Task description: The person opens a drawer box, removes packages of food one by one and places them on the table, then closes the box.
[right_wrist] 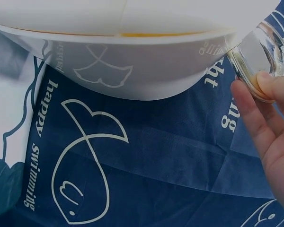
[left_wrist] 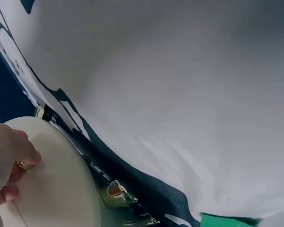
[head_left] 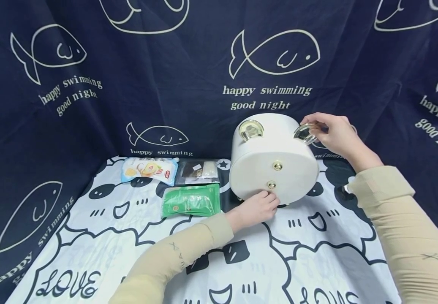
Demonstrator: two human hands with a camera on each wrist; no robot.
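Dark navy fabric (head_left: pixel 188 84) printed with pale fish outlines and the words "happy swimming good night" hangs behind a surface (head_left: pixel 108 249) draped in black-and-white cartoon cloth. Near the back of that surface, right of centre, sits a white drum-shaped box (head_left: pixel 254 181), its round front facing the person. Two gold knobs stand on this front, an upper knob (head_left: pixel 277 166) and a lower knob (head_left: pixel 271 184); the left wrist view also shows gold feet (left_wrist: pixel 116 194) at the rim.

On top are two shiny gold, ear-like discs, a left disc (head_left: pixel 251 130) and a right disc (head_left: pixel 305 133). Of the hands, the right hand (head_left: pixel 333 133) pinches the right disc at its edge between thumb and fingers, while the left hand (head_left: pixel 257 207) curls its fingers around the lower knob.

Left of the box lies a green packet (head_left: pixel 192 200). Just behind it is a clear packet with dark and pale contents (head_left: pixel 199 172), and beside that a blue-and-white food packet (head_left: pixel 150 169). Both arms wear beige sleeves (head_left: pixel 393 219).
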